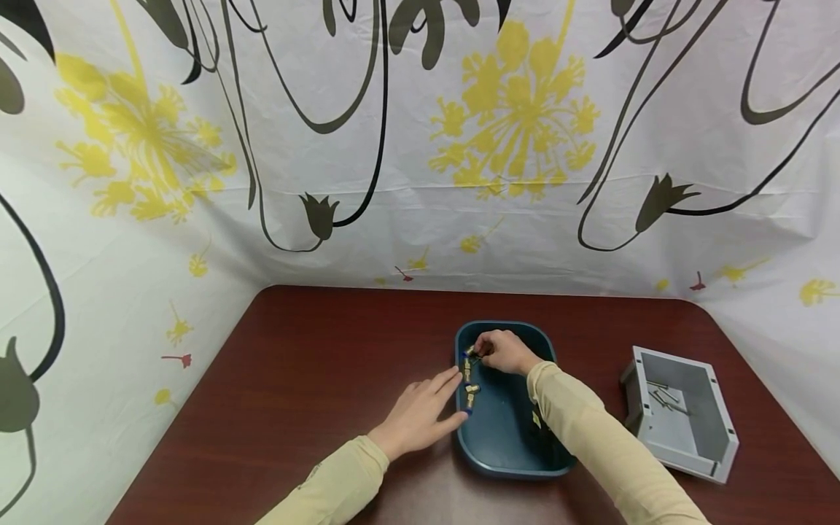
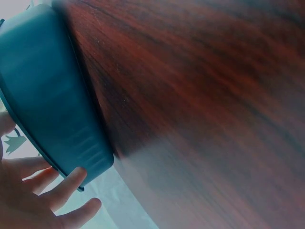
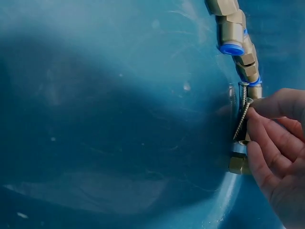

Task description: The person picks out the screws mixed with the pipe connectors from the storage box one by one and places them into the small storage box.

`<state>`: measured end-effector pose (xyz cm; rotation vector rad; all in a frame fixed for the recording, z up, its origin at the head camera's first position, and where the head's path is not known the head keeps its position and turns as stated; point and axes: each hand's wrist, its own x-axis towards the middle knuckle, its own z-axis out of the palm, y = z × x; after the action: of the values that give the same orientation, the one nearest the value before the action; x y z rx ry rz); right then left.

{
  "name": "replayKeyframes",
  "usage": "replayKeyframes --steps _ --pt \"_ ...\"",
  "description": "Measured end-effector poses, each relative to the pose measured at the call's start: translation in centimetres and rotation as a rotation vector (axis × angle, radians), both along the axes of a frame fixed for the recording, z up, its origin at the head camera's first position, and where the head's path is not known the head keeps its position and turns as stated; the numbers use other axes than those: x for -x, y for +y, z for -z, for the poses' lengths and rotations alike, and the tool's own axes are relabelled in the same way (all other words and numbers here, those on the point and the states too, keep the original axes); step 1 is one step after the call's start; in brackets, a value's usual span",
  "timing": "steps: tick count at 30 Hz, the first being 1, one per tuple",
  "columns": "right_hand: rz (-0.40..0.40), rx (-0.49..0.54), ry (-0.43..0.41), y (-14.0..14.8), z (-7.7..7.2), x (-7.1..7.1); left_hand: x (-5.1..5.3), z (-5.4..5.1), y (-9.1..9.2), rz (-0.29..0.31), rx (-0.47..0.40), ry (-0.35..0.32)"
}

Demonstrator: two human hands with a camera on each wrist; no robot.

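A dark teal plastic bin [image 1: 502, 452] stands on the table. Along its left inner side lies a row of brass push-in pipe fittings with blue rings [image 3: 231, 36], several in number. Inside the bin my right hand [image 1: 507, 352] pinches a threaded screw [image 3: 242, 119] between thumb and fingers, close beside the fittings. A second screw [image 3: 243, 89] stands next to it, touching or nearly so. My left hand [image 1: 423, 412] rests at the bin's left rim with its fingers spread, and the left wrist view shows the fingertips along that rim.
Right of the bin, a grey open box [image 1: 712, 412] holds several long screws [image 1: 666, 397]. Small dark and yellow pieces [image 1: 537, 421] show in the bin beside the right sleeve, partly hidden. A patterned cloth [image 1: 420, 168] hangs behind the brown table [image 1: 315, 350].
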<state>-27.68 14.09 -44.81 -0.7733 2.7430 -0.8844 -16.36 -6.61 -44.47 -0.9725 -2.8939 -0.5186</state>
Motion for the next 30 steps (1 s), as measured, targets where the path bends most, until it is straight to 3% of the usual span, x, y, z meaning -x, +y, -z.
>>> replayKeyframes --steps 16,30 --pt "0.044 -0.167 0.113 -0.7 0.7 -0.6 -0.1 -0.1 0.0 0.003 0.005 -0.016" --pt "-0.001 -0.095 0.12 -0.5 1.3 -0.8 -0.1 -0.1 0.0 0.002 0.002 -0.014"
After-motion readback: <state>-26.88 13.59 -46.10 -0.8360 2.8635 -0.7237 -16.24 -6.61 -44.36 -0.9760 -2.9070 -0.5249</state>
